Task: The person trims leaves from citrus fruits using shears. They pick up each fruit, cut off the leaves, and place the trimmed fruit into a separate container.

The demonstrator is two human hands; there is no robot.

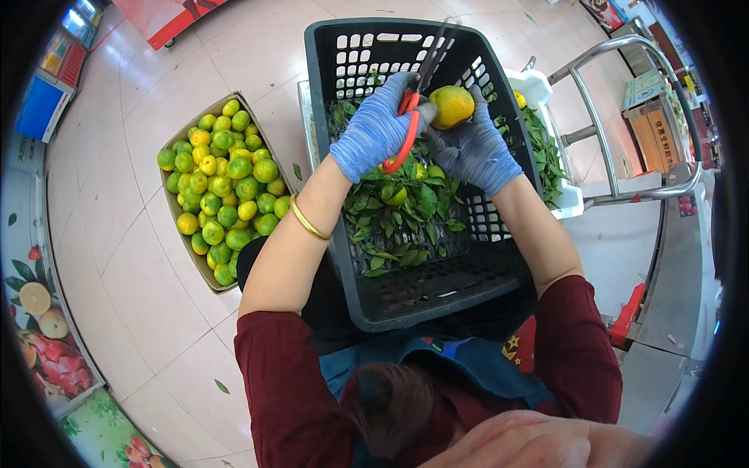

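Note:
Both my hands wear blue knit gloves with grey palms and are raised over a black plastic crate (345, 245). My left hand (377, 126) grips scissors with red handles (406, 143); their dark blades point up and away, blurred. Its fingertips touch the left side of a yellow-orange citrus fruit (452, 107). My right hand (477, 143) holds that fruit from the right and below. Inside the crate lie green leaves (430, 202) with a few green and yellow citrus fruits (394, 195) among them.
A cardboard box (190, 257) heaped with green-yellow citrus stands on the tiled floor at left. Right of the crate are a white tub (570, 202) with leafy stems and a metal tube frame (597, 117). A cabinet (673, 286) with a red part stands further right.

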